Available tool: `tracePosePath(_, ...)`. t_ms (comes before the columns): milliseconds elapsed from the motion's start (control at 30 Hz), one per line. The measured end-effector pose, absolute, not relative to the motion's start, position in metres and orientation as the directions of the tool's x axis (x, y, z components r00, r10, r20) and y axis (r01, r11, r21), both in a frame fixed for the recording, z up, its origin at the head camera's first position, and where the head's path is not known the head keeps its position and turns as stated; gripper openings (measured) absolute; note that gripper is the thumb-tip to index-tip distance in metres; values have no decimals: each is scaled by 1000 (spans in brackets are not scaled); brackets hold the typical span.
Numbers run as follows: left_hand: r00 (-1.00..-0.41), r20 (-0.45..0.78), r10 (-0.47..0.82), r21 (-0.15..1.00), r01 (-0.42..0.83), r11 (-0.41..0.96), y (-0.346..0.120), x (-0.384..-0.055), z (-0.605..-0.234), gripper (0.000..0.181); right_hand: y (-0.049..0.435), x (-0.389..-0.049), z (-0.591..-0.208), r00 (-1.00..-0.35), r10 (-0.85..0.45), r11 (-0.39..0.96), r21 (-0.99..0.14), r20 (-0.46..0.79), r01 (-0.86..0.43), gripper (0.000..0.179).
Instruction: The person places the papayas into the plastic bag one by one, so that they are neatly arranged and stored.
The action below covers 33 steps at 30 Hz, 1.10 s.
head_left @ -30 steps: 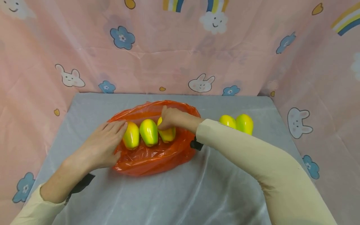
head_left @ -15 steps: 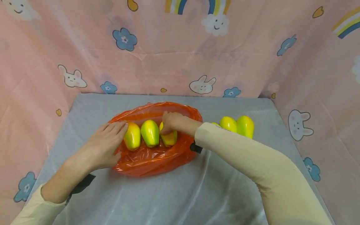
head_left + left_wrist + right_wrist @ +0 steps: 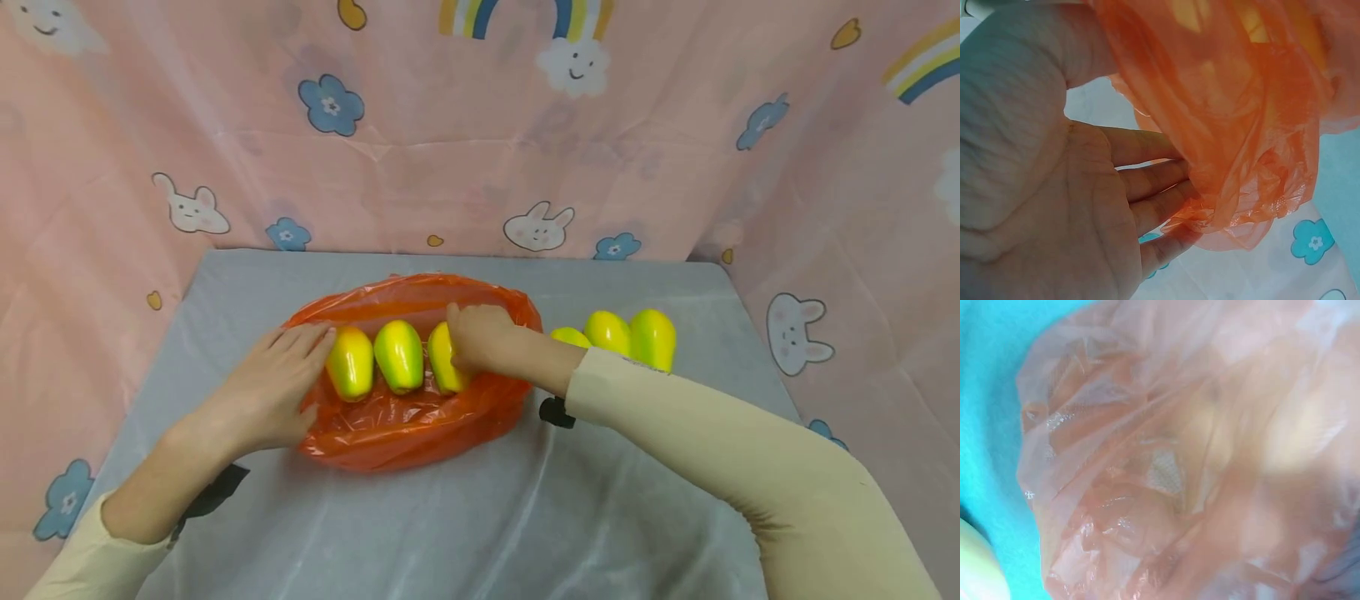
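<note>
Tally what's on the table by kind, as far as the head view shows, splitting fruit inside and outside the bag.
Orange bag: 1
Fruits inside it: 3
Fruits outside it: 3
Total: 7 visible; the right sleeve may hide more.

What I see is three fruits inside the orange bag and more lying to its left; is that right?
Not the left: the other fruits lie to the right of the orange bag, as the head view shows. The three fruits are inside it.

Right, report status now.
Left hand on orange plastic bag. Right hand in opening, by rightmost bagged yellow-green oval fruit, grip hidden. Cream fabric sleeve partly hides fruits outside.
</note>
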<state>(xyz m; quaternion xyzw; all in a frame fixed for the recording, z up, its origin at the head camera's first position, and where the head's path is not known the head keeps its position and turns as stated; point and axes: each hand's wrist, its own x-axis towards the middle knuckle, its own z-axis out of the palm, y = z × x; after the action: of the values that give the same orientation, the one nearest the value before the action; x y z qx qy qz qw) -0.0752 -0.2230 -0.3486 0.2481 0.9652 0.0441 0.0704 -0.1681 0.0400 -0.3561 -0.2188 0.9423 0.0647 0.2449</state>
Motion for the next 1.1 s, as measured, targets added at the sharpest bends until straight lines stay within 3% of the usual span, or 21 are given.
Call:
tracePosePath(100, -865, -118, 487, 114, 475, 872, -224, -76, -348, 87, 46, -161, -355, -764, -431, 870, 3, -481, -492, 65)
tracePosePath(300, -863, -117, 491, 104, 481, 870, -224, -77, -347, 87, 63, -145, -355, -701, -537, 802, -26, -469, -597, 76)
tracePosePath(567, -861, -124, 493, 89, 485, 870, -224, -77, -346, 89, 92, -131, -358, -662, -569, 776, -52, -488, -629, 81)
tracePosePath(667, -861, -135, 491, 84, 484, 871, -223, -76, -345, 90, 102, -128, -358, -658, -584, 781, -109, -476, -615, 85)
tracePosePath(800, -858, -144, 494, 80, 487, 870, -219, -74, -343, 90, 115, -120, -360, -656, -659, 747, -219, -369, -627, 84)
tracePosePath(900, -856, -137, 498, 84, 491, 867, -216, -73, -342, 89, 122, -111, -360, -665, -707, 706, -288, -240, -647, 70)
tracePosePath(1100, -853, -118, 509, 88, 501, 861, -216, -72, -341, 87, 134, -94, -348, -765, -644, 702, -421, -30, -574, 46)
